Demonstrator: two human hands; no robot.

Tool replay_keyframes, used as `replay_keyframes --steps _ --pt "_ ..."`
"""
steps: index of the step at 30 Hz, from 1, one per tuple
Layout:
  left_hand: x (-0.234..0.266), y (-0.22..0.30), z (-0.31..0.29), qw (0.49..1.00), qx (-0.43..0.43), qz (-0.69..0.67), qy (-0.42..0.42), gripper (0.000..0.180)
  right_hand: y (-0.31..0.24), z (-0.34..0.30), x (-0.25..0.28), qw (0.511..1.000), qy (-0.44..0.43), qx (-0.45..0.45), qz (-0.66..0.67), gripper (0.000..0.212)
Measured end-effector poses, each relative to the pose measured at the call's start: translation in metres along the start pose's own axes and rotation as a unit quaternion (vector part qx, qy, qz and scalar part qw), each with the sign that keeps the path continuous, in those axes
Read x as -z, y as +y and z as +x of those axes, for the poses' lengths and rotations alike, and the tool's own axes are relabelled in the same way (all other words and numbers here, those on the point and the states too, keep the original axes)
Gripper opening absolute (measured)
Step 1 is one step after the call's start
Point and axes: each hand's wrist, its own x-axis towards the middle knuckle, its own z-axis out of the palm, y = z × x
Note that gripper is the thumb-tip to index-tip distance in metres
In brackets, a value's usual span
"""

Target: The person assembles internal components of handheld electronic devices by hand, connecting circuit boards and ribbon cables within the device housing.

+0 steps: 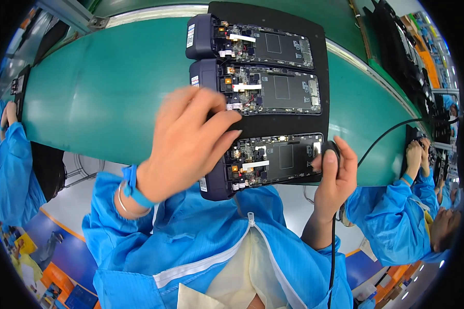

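Three opened handheld electronic devices lie in a row on a black mat (273,125), each with a dark housing and an exposed circuit board with a white strip. The far device (281,46) and the middle device (288,90) lie flat; the nearest device (286,157) is closest to my body. My left hand (191,134) hovers over the left ends of the middle and nearest devices, fingers bent and apart, with nothing visible between them. At the right end of the nearest device, my right hand (337,175) grips a black cable plug (331,149); whether it is seated cannot be seen.
The green bench (108,87) runs left to right under the mat. A black cable (384,136) arcs in from the right past my right hand. Co-workers in blue sit at the left (15,170) and right (392,221). Dark parts (397,56) line the far right.
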Motion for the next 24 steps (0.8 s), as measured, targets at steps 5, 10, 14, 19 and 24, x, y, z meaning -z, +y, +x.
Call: replay_keyframes --steps 5,10,14,19,24 --pt "-0.014 -0.014 0.043 0.988 -0.121 0.036 -0.091 0.022 -0.007 0.024 -0.027 0.998 -0.069 0.001 0.003 0.026" --pt "-0.018 -0.017 0.042 0.971 -0.195 0.075 -0.116 0.014 -0.002 0.038 -0.045 0.995 -0.098 -0.008 -0.025 0.022" --pt "-0.017 -0.02 0.04 0.966 -0.225 0.075 -0.102 0.025 0.007 0.044 -0.056 0.99 -0.108 0.034 -0.085 0.02" --pt "-0.016 -0.023 0.04 0.958 -0.229 0.084 -0.149 0.031 0.005 0.044 -0.058 0.972 -0.127 0.086 -0.179 0.018" --pt "-0.019 -0.025 0.04 0.96 -0.228 0.071 -0.148 0.031 0.008 0.046 -0.06 0.966 -0.128 0.119 -0.188 0.017"
